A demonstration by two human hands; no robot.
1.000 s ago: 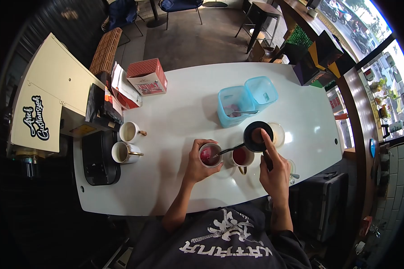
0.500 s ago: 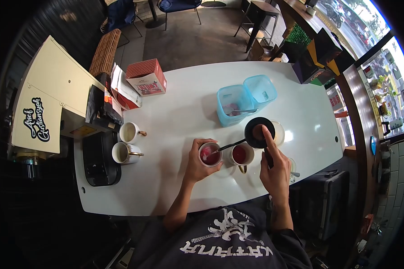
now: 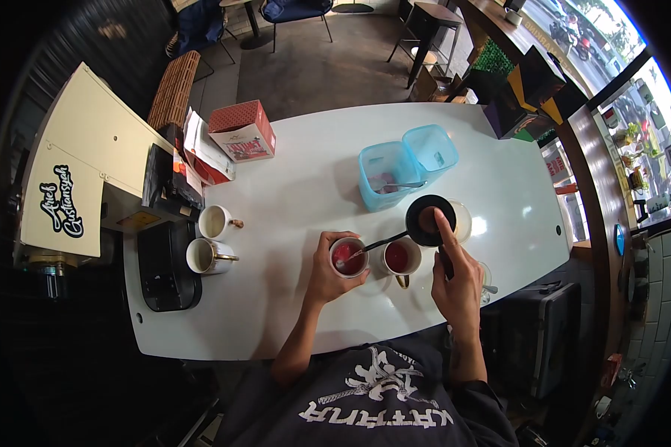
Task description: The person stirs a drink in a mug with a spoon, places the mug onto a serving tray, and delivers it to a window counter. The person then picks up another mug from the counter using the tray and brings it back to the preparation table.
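Note:
My left hand (image 3: 325, 270) is wrapped around a cup (image 3: 345, 240) of red liquid, with a pale patch where a thin stream lands. In my right hand (image 3: 458, 281) is a black gooseneck kettle (image 3: 417, 214), tilted so that its spout reaches over that cup; the index finger rests on its lid. Between the hands stands a white mug (image 3: 414, 258) with a gold handle, also containing red liquid. A pale round-rimmed vessel (image 3: 464, 221) is partly hidden behind the kettle. Beside my right wrist, a spoon (image 3: 490, 289) sticks out of a mostly hidden glass.
Two blue plastic containers (image 3: 414, 179) stand at the back, one with a spoon in it. Two white mugs (image 3: 201, 256) are on the left by a black tray (image 3: 168, 279). A red and white box (image 3: 250, 138) and a cream machine (image 3: 63, 171) are farther left on the white table (image 3: 306, 160).
The pale, frothy patch in the held cup has shrunk and the liquid looks more evenly red. Both hands and the kettle stay almost in place.

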